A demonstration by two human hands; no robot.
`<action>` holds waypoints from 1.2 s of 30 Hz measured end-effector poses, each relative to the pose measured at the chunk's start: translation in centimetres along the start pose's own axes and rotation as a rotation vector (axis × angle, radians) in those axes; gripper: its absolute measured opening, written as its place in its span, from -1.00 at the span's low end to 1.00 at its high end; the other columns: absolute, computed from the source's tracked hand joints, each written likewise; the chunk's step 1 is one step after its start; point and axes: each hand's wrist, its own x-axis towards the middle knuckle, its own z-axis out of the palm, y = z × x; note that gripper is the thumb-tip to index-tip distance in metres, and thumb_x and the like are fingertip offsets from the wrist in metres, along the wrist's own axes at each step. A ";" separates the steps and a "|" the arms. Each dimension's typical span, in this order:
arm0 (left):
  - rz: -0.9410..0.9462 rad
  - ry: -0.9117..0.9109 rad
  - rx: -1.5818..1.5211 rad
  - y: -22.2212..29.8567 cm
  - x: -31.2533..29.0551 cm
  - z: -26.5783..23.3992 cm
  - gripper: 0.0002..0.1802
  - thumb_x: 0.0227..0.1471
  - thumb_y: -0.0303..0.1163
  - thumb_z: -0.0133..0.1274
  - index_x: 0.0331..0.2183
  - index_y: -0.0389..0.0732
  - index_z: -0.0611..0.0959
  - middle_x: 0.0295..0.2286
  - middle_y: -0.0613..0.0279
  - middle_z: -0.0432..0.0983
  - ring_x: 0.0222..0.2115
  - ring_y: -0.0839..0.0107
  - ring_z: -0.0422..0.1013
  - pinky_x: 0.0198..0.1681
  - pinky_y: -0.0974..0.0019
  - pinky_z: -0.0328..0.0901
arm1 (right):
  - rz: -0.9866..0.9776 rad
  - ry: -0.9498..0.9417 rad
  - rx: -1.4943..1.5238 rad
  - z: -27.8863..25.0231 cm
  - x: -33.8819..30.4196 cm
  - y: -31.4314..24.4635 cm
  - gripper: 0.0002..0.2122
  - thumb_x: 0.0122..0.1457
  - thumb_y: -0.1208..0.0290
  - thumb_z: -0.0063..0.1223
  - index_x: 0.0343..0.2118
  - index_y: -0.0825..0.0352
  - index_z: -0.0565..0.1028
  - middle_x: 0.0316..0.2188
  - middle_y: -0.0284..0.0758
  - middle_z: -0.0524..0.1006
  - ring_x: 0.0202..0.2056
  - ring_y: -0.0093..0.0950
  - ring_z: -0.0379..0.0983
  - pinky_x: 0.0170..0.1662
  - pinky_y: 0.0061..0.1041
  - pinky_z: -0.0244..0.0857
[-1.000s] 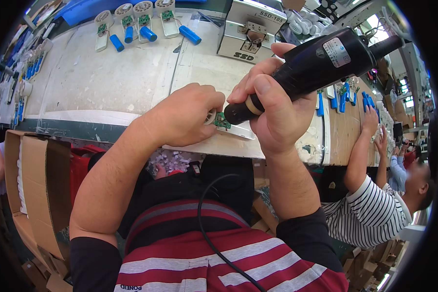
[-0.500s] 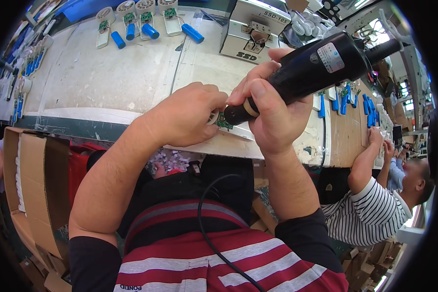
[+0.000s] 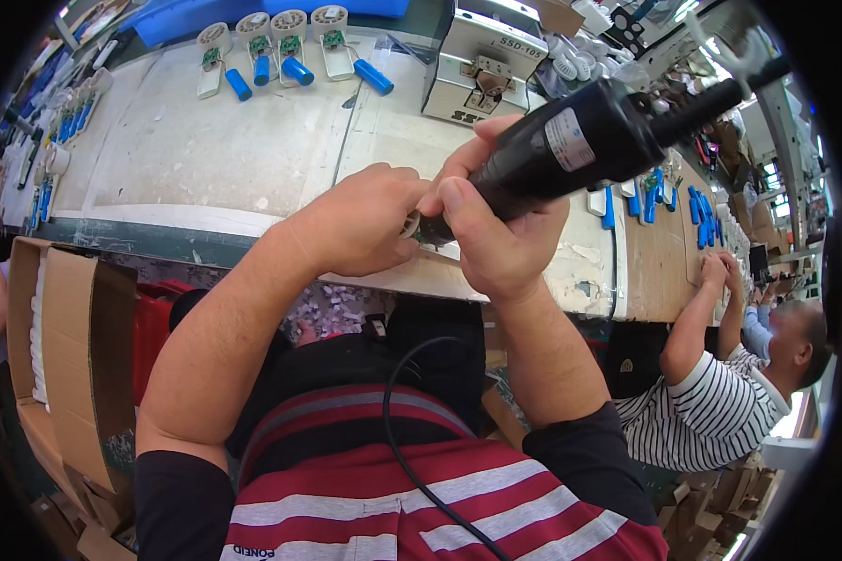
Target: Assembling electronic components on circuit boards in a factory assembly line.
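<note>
My right hand [image 3: 507, 234] grips a black electric screwdriver [image 3: 526, 159], which leans with its tip end down beside my left fingers. My left hand [image 3: 370, 222] is closed on a round white housing [image 3: 410, 224] over the bench's near edge; fingers and tool cover most of it. The screwdriver's nose is right at this housing, and its bit is not visible. Farther back stand several white housings [image 3: 213, 37] with green circuit boards, each wired to a blue cylindrical battery [image 3: 373, 78].
A metal box-shaped machine [image 3: 500, 42] stands behind the screwdriver. At right, more blue batteries [image 3: 706, 213] lie near a co-worker in a striped shirt [image 3: 711, 411]. An opened cardboard box [image 3: 75, 346] is at lower left, and a blue tray [image 3: 253, 14] at the back.
My right hand has brought the screwdriver left and slightly down, closer to my left hand. The green board visible by the tip before is now almost covered. The whole view has shifted slightly.
</note>
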 end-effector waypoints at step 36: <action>-0.460 0.024 0.534 -10.8 -14.2 -22.2 -0.55 -0.19 -0.62 0.40 -0.18 -0.19 0.65 -0.16 0.14 0.49 -0.13 0.11 0.50 -0.02 0.15 0.43 | 0.069 0.406 -0.324 -15.3 1.9 5.2 -0.55 0.32 0.56 0.30 0.24 0.39 0.43 -0.18 -0.39 0.60 -0.20 -0.61 0.54 -0.16 -0.58 0.48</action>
